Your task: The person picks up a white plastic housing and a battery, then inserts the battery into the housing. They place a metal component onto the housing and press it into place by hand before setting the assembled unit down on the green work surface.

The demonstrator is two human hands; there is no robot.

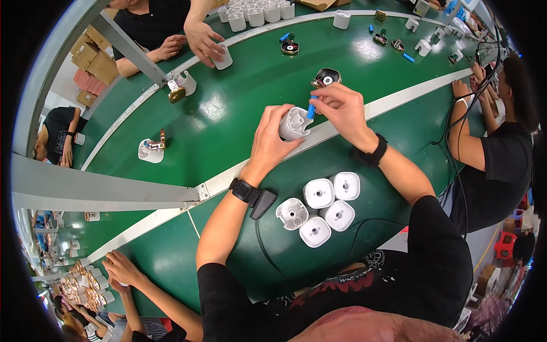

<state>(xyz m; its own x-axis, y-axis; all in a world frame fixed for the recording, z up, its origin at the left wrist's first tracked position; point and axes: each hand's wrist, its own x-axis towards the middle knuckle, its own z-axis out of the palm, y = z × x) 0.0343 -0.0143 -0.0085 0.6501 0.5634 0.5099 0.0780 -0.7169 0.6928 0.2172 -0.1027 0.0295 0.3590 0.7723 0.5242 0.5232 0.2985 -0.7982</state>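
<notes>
My left hand (269, 137) is wrapped round a white plastic housing (293, 126), its open end tilted up with ribs showing inside. Pinched in my right hand (342, 111) is a blue cylindrical battery (311, 107), held upright at the housing's right rim. Just beyond my right fingers a dark round part with a circuit board (326, 78) lies on the green belt; whether a wire links it to the battery I cannot make out. Nearer to me, several white housings (319, 194) stand grouped on the green tabletop, one of them (292, 214) with a notched rim.
A pale metal rail (228, 174) parts my tabletop from the belt. A grey post (102, 179) juts in at left. Housings with boards (151, 150) sit along the belt. Across it, a co-worker's hand (204, 43) grips a white housing. Black cables (265, 245) trail across my tabletop.
</notes>
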